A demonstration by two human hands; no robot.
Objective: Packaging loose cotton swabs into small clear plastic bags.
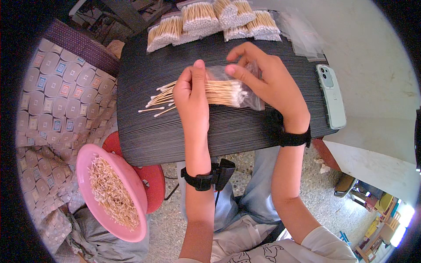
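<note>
A thick bundle of cotton swabs (222, 93) with wooden sticks is gripped in my left hand (194, 98), over the black table. To the left of that hand, several swab ends fan out unevenly, a few resting loose on the tabletop. At the bundle's right end is a clear plastic bag (256, 100); whether the swab tips are inside it or in front of it I cannot tell. My right hand (276, 81) hovers beside the bag with thumb and fingers curved and apart, nothing visible between the fingertips.
Filled bags of cotton swabs (199, 17) are piled along the far edge of the black table (149, 131). Flat clear bags (302, 33) lie at the far right. A phone (332, 96) sits on the right edge. A pink basin (142, 197) of loose swabs stands on a red stool (155, 184).
</note>
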